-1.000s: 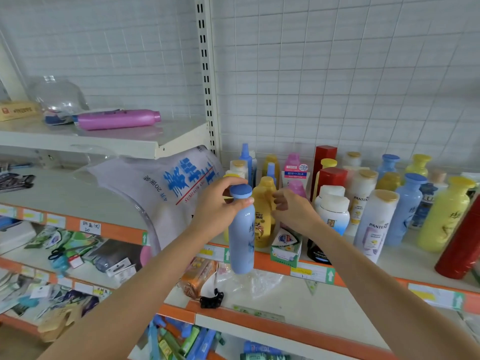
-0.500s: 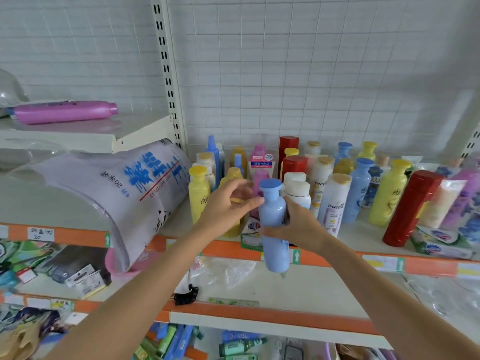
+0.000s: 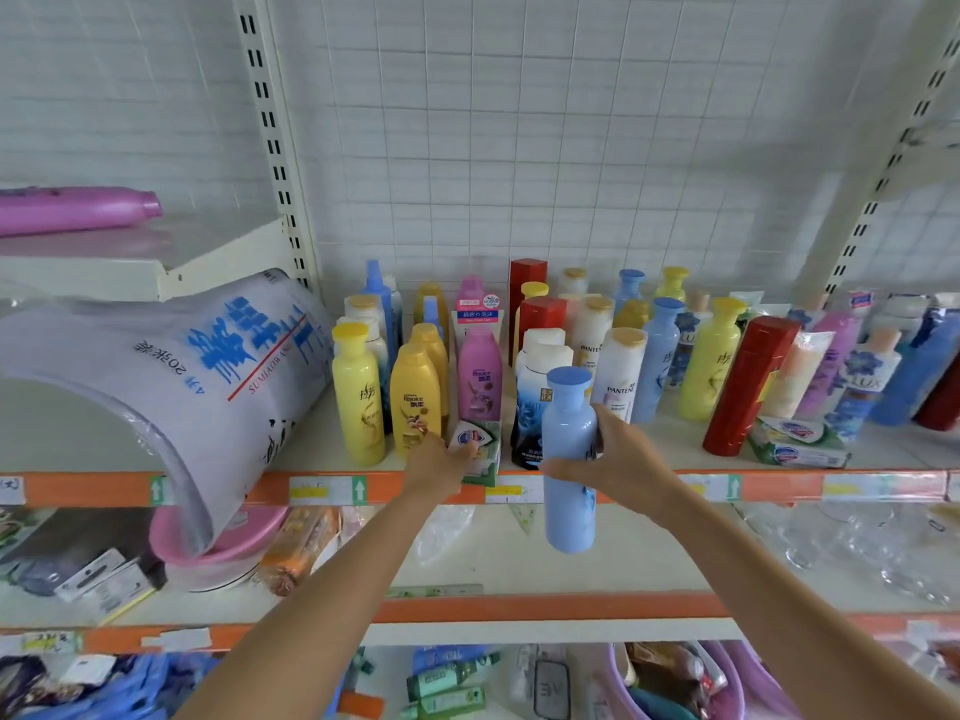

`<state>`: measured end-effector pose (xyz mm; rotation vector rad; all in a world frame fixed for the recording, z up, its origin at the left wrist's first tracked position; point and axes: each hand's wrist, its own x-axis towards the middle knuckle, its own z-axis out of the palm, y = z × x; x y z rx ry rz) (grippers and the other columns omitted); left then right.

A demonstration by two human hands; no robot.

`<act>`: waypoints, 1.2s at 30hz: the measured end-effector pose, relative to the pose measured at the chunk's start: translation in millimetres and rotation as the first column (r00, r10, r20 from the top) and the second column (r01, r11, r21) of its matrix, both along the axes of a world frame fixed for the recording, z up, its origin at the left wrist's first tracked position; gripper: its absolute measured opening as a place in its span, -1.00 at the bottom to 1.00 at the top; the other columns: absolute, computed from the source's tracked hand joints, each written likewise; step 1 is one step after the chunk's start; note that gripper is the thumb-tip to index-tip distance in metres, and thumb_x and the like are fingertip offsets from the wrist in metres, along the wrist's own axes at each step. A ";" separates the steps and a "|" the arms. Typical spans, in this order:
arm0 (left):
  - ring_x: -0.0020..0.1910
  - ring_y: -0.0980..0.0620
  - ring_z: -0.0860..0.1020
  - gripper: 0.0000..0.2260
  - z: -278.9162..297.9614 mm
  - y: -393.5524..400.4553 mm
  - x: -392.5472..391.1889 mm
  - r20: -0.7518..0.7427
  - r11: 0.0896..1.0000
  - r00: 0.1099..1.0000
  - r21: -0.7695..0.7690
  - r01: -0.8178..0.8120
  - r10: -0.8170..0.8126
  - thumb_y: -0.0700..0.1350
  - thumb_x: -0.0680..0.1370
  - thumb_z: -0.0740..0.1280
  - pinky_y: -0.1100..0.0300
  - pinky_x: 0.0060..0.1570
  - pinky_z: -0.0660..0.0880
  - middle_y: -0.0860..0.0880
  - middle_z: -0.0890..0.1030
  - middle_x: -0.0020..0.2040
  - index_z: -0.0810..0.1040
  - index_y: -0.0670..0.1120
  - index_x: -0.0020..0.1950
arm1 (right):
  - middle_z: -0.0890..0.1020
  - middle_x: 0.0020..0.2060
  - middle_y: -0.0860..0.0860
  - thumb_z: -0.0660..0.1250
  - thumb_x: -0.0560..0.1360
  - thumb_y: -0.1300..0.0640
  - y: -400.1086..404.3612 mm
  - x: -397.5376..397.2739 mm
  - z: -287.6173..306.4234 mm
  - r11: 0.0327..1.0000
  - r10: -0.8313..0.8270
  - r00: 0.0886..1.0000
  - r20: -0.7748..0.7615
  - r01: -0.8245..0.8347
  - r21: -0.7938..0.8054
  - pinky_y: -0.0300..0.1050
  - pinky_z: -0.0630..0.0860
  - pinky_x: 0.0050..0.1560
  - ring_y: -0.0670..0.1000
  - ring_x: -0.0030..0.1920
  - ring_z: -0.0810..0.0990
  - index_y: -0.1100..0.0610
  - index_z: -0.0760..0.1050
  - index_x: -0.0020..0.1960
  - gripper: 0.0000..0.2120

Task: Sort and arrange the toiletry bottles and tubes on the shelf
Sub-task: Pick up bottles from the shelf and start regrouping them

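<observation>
While two bare arms reach toward a toiletry shelf [image 3: 649,462]:
Right hand [image 3: 618,462]: fingers wrapped round an upright blue bottle [image 3: 569,459], held in front of the shelf's front edge, its base hanging below that edge.
Left hand [image 3: 441,459]: at the front edge, fingers touching a small box [image 3: 480,449]; whether it grips the box cannot be told.
Box: stands at the front edge, before a pink bottle [image 3: 480,376].
Shelf: crowded with upright yellow, white, blue and red bottles.

purple bottle [image 3: 78,209]: cut off left | right hand [image 3: 621,462] fingers: hidden behind blue bottle [image 3: 569,459]
</observation>
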<state>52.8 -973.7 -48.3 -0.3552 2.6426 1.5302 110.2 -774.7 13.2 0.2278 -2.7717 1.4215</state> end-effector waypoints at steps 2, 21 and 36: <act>-0.08 -0.08 0.60 -0.82 0.1 2.1 3.0 0.024 0.988 0.999 0.149 -0.033 0.030 -0.08 0.50 0.36 0.02 -0.15 0.61 -0.12 0.60 -0.03 0.51 -0.18 -0.02 | 0.56 -0.11 -0.12 0.54 0.30 0.06 -0.5 3.4 -3.9 1.000 -0.016 1.000 0.007 0.016 -0.007 -0.25 0.47 -0.17 -0.04 -0.06 0.55 0.01 0.36 0.11 -0.51; -0.16 0.00 0.58 -0.86 10.3 60.4 82.4 0.113 0.908 0.966 0.381 0.174 -0.233 -0.33 0.44 0.38 0.19 -0.19 0.54 -0.08 0.62 -0.13 0.53 -0.14 -0.07 | 0.59 -0.05 0.03 0.53 0.28 -0.01 98.7 43.1 -17.7 0.995 -0.093 0.994 0.053 0.095 -0.035 0.00 0.55 -0.06 0.07 -0.02 0.58 0.08 0.39 0.13 -0.48; -0.27 0.05 0.59 -0.91 18.6 375.1 104.6 0.040 0.773 0.886 0.507 0.381 -0.462 -0.30 0.44 0.37 0.16 -0.21 0.54 -0.01 0.66 -0.30 0.57 -0.14 -0.12 | 0.57 -0.04 0.18 0.55 0.26 0.02 380.5 136.4 -23.7 0.899 -0.433 0.900 0.053 0.436 -0.041 0.20 0.53 -0.01 0.19 -0.01 0.57 0.11 0.39 0.09 -0.49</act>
